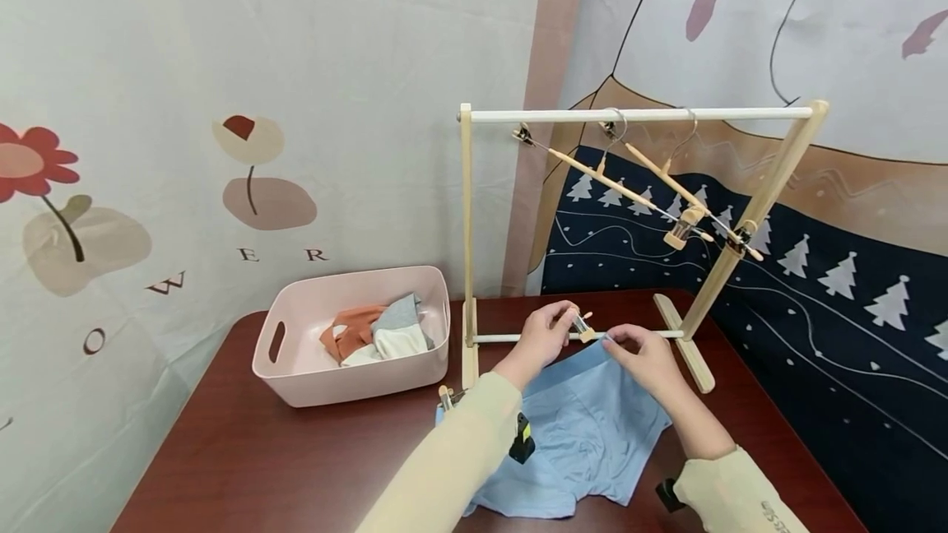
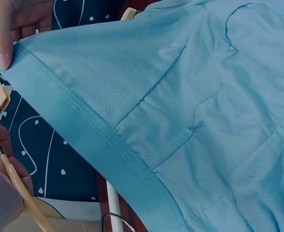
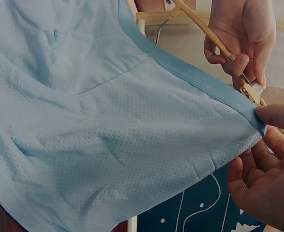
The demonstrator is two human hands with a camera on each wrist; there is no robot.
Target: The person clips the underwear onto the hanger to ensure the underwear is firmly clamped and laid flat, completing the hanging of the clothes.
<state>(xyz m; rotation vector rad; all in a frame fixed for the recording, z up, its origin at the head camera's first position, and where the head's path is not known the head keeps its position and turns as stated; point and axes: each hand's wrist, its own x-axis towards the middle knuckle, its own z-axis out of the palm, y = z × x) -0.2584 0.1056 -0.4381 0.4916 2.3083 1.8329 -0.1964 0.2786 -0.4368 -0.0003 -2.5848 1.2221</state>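
Observation:
Light blue boxer briefs (image 1: 585,426) hang down over the table, their stitched waistband (image 2: 98,140) stretched along the top. My right hand (image 1: 648,360) pinches one waistband corner between thumb and fingers (image 3: 277,116). Beside that corner, my left hand (image 1: 544,340) holds the end of a wooden clip hanger (image 3: 202,26), fingers on its clip (image 1: 583,326). In the right wrist view the clip sits close to the held corner; whether it bites the cloth I cannot tell. At the opposite end, another clip (image 1: 447,398) meets the blue cloth, partly hidden by my left sleeve.
A wooden rack (image 1: 468,220) stands behind the hands, with two clip hangers (image 1: 603,178) on its white top rail (image 1: 548,116). Left of it, a pink basket (image 1: 355,385) holds folded orange, grey and white clothes (image 1: 381,331). All stand on a dark red table (image 1: 244,451).

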